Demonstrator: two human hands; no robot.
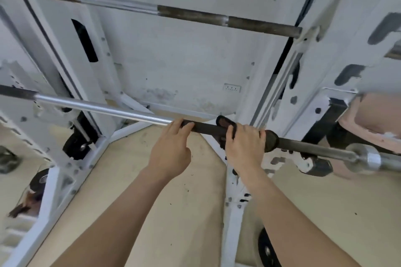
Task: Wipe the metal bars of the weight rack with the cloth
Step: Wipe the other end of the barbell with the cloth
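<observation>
The cloth [271,140] is dark and it is wrapped around the lower bar [97,107], on the dark rough part of it, right of the middle of the view; your right hand [243,143] is closed over the cloth and grips it against the bar, so only the two ends of the cloth show beside your fingers. Your left hand [171,147] is just beside it on the left, near but apart; its fingers [184,124] bend over the top of the same bar, where the shiny part meets the dark part, and hold it. The bar goes on to the right into a thick metal sleeve [368,157]. Above, a second bar [191,15] lies across the white rack [233,212]; under your arms is a beige floor [152,201], and a black weight plate [267,251] stands near the bottom edge.
</observation>
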